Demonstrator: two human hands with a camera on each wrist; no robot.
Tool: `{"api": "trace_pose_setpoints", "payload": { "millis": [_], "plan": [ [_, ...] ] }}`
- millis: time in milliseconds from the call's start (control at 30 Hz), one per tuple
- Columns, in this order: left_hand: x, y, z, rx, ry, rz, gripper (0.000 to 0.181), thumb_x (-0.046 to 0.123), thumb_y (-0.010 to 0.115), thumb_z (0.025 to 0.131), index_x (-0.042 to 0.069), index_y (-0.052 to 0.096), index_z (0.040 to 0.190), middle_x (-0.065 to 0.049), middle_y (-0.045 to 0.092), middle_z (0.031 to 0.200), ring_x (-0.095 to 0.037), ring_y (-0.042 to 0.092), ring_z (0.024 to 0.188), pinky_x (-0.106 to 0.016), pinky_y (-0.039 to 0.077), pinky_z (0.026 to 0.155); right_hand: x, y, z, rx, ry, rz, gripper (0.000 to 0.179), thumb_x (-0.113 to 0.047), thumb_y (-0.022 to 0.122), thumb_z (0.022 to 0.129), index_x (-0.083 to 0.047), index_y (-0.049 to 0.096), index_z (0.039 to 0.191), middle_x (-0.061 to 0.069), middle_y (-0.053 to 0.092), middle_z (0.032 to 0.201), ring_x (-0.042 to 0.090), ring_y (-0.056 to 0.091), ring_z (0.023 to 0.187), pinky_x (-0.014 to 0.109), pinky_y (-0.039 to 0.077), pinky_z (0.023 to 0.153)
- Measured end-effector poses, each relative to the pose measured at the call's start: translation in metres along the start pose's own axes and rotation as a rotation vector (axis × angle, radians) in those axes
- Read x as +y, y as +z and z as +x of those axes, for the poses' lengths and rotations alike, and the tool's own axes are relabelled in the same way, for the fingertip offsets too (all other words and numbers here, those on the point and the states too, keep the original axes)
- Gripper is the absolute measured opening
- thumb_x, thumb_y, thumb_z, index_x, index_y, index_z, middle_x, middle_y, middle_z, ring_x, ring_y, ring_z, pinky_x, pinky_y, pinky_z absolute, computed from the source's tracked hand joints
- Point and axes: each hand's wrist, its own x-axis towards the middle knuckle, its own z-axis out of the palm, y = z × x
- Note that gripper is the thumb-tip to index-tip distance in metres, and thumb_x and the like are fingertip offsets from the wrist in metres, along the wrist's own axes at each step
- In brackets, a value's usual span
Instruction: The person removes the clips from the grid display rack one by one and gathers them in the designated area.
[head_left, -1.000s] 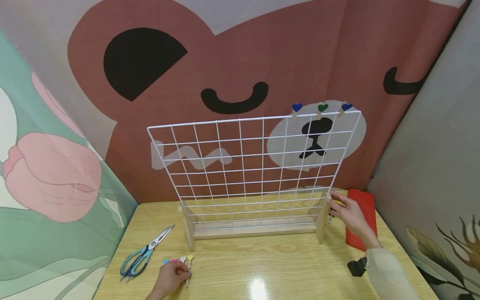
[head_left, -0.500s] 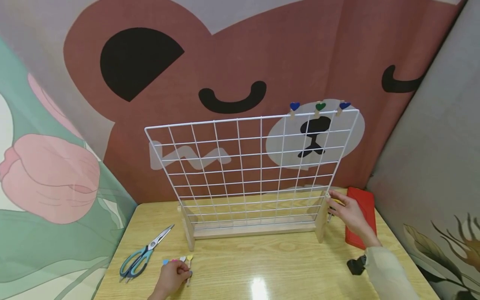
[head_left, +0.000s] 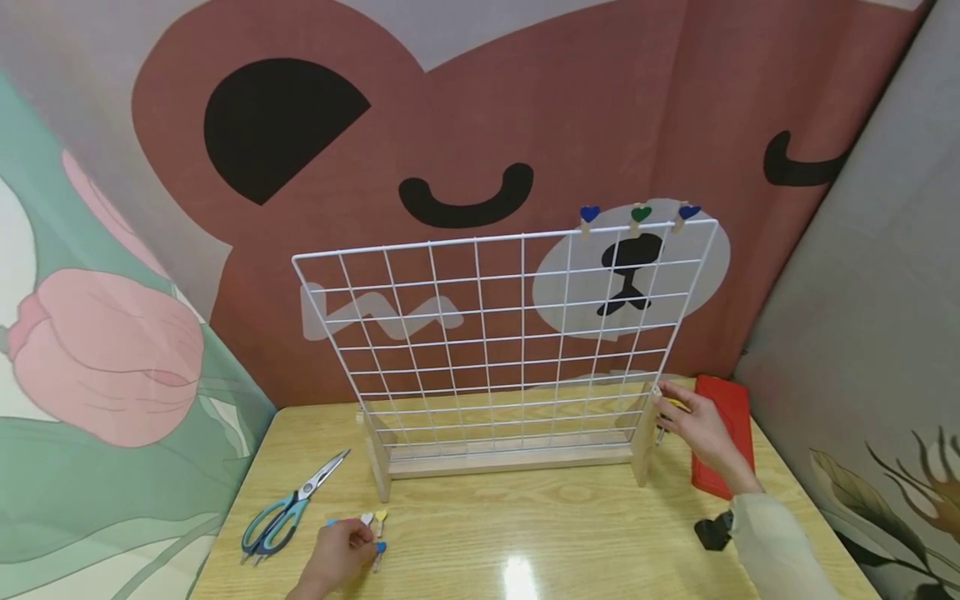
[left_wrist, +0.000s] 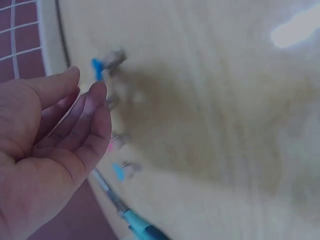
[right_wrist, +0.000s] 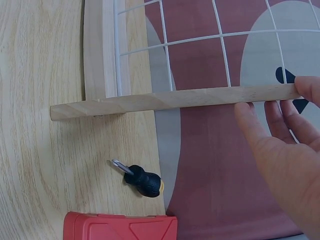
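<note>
Left hand (head_left: 337,554): thumb and index fingertip are standing apart. Small pale clip with a blue heart (head_left: 381,547) is lying on the wood-grain table (head_left: 585,533) just past those fingertips; can't tell if they're touching it. Pale clips with a yellow heart (head_left: 380,515) and a white heart (head_left: 366,518) are lying just beyond that grip; teal-and-navy-handled scissors (head_left: 306,488) are lying to its left.

Right hand (head_left: 697,429): digits are clamping the pale wooden side leg (right_wrist: 175,99) near its upper end. White wire grid (head_left: 522,236) is standing left of this grip. Black-handled screwdriver (right_wrist: 145,182) is lying below it, red plastic case (head_left: 733,408) to its right.
</note>
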Motion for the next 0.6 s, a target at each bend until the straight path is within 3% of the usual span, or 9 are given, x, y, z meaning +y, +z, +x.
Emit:
{"api": "trace_pose_setpoints", "payload": {
  "millis": [200,333,500,600],
  "plan": [
    [0.021,-0.023,0.008,0.039,0.036,-0.043,0.007,0.005,0.074,0.081,0.005,0.068,0.079,0.003,0.064,0.072,-0.003,0.057,0.062,-0.02,0.048,0.056,-0.001,0.0,0.0,-0.004,0.006,-0.009,0.064,-0.029,0.052,0.1,0.009,0.029,0.146,0.03,0.034,0.143,0.003,0.056,0.106,0.038,0.048,0.092],
    [0.045,-0.038,0.018,0.066,0.086,-0.077,0.006,0.008,0.074,0.083,0.005,0.069,0.082,0.002,0.066,0.074,-0.004,0.06,0.063,-0.021,0.05,0.058,-0.001,0.0,0.0,-0.006,0.006,-0.005,0.063,-0.028,0.052,0.1,0.009,0.028,0.145,0.03,0.033,0.143,0.0,0.055,0.104,0.043,0.044,0.094],
    [0.077,-0.053,0.036,0.106,0.156,-0.108,0.006,0.009,0.074,0.084,0.006,0.07,0.086,0.002,0.068,0.078,-0.006,0.062,0.067,-0.022,0.051,0.062,-0.002,0.0,-0.001,-0.001,0.006,0.006,0.062,-0.026,0.052,0.101,0.01,0.029,0.145,0.03,0.034,0.143,-0.002,0.056,0.102,0.041,0.045,0.093],
    [0.096,-0.059,0.045,0.095,0.184,-0.143,0.007,0.01,0.073,0.086,0.007,0.071,0.091,0.0,0.069,0.083,-0.008,0.063,0.071,-0.023,0.052,0.064,-0.001,0.001,-0.001,0.001,0.006,0.004,0.061,-0.026,0.052,0.1,0.01,0.029,0.145,0.03,0.034,0.142,-0.002,0.056,0.102,0.038,0.047,0.092]
  ]
}}
